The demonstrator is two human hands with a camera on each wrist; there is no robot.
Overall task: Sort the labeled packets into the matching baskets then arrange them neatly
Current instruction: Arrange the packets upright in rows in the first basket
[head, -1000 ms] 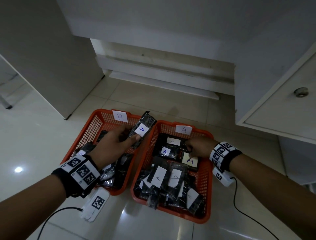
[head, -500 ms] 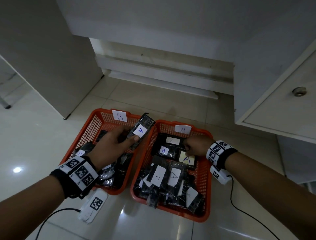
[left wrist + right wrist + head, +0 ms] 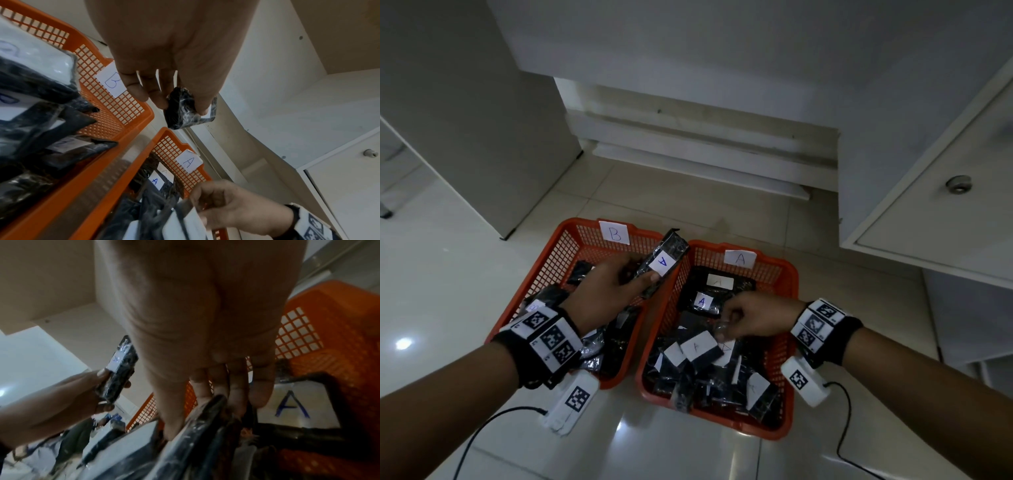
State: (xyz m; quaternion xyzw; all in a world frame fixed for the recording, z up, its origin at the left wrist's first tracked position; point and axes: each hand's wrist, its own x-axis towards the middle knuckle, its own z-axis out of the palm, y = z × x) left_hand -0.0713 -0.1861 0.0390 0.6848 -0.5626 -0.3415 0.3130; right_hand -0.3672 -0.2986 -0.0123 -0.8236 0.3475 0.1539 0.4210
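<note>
Two orange baskets stand side by side on the floor: basket B (image 3: 571, 246) on the left, basket A (image 3: 791, 284) on the right, each with a paper letter tag. My left hand (image 3: 613, 284) holds a black packet labelled A (image 3: 664, 260) above basket B's right rim; the packet (image 3: 185, 110) sits pinched between thumb and fingers. Over the middle of basket A, my right hand (image 3: 750, 318) pinches the clear edge of a black packet (image 3: 702, 346) with a white label. In the right wrist view thumb and fingers close on that packet (image 3: 205, 423).
Basket A holds several black packets with white A labels (image 3: 702, 301); basket B holds several dark packets (image 3: 616, 342). A white cabinet with a knob (image 3: 958, 184) overhangs at the right. A grey panel (image 3: 465, 120) stands at the left. Cables trail from both wrists.
My right hand has moved from the back of basket A toward its middle and taken hold of a packet there. The left hand keeps the A packet in about the same place.
</note>
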